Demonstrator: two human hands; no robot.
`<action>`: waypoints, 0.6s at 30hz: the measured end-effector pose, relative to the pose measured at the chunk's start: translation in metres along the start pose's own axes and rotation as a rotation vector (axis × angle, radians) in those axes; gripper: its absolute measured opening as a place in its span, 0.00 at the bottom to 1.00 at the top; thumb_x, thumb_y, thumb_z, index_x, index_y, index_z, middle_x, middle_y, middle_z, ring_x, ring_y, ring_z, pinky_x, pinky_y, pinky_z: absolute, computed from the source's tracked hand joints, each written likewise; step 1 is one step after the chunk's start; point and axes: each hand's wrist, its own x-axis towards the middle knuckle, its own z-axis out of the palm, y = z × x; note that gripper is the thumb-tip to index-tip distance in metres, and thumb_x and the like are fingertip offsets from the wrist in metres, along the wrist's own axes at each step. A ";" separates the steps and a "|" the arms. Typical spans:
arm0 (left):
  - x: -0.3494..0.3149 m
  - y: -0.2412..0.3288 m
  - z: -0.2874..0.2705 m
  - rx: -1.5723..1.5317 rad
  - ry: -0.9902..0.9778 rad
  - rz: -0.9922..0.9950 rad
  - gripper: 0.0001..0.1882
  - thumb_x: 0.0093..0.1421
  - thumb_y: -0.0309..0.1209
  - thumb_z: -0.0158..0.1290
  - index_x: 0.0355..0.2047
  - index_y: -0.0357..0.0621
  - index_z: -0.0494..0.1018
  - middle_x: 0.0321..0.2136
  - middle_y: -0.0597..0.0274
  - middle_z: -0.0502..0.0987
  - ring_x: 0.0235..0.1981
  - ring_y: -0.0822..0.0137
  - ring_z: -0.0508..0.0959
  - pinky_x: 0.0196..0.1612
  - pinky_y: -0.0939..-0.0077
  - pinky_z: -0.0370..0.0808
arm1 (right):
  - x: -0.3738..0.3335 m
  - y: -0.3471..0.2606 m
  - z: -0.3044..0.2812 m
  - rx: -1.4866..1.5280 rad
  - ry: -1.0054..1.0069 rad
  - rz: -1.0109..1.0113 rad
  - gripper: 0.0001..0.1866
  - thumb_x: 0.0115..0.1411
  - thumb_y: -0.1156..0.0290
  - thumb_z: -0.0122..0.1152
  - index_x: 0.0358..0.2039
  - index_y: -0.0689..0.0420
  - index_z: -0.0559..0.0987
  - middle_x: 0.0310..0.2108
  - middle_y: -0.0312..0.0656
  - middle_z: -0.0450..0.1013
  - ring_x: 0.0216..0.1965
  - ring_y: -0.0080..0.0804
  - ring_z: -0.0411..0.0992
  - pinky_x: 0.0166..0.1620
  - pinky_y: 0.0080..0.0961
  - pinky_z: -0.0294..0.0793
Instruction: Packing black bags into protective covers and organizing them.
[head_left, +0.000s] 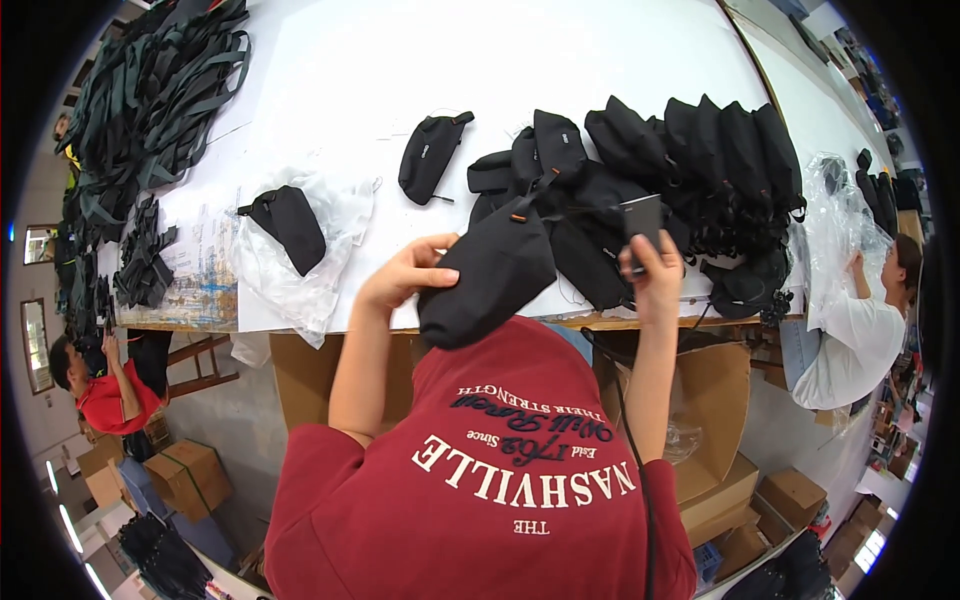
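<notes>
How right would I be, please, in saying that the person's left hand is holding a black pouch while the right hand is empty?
Not quite: the right hand is not empty; the head view shows it gripping a flat, dark rectangular item. The left hand is indeed holding a black pouch.

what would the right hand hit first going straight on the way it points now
Probably the heap of black pouches: the right hand, gripping a dark flat piece, points toward it, though the hand's height is unclear.
</notes>
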 end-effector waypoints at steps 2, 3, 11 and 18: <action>-0.004 0.013 -0.013 0.490 0.146 -0.065 0.13 0.52 0.31 0.59 0.35 0.38 0.72 0.23 0.66 0.76 0.23 0.75 0.73 0.30 0.83 0.68 | 0.007 -0.002 -0.021 0.025 0.111 -0.059 0.03 0.56 0.72 0.60 0.30 0.56 0.76 0.26 0.34 0.74 0.24 0.20 0.71 0.31 0.17 0.70; -0.005 0.022 -0.005 0.493 0.143 -0.065 0.13 0.52 0.31 0.59 0.35 0.38 0.72 0.23 0.66 0.76 0.23 0.75 0.73 0.30 0.83 0.68 | 0.012 0.004 -0.033 0.186 0.139 -0.087 0.05 0.57 0.70 0.60 0.31 0.56 0.77 0.27 0.35 0.74 0.27 0.22 0.71 0.33 0.19 0.71; 0.011 0.025 0.043 1.203 0.128 0.058 0.11 0.49 0.34 0.58 0.30 0.41 0.72 0.21 0.53 0.75 0.24 0.53 0.75 0.28 0.67 0.69 | 0.016 0.039 0.028 0.856 0.161 0.291 0.18 0.61 0.55 0.49 0.33 0.57 0.77 0.30 0.37 0.72 0.31 0.29 0.67 0.35 0.21 0.65; 0.008 0.025 0.054 1.279 -0.034 0.054 0.11 0.50 0.34 0.58 0.31 0.43 0.72 0.22 0.53 0.75 0.26 0.52 0.75 0.29 0.65 0.69 | 0.029 0.044 0.034 0.410 0.292 0.102 0.17 0.61 0.56 0.54 0.21 0.52 0.71 0.11 0.26 0.53 0.10 0.16 0.47 0.15 0.14 0.44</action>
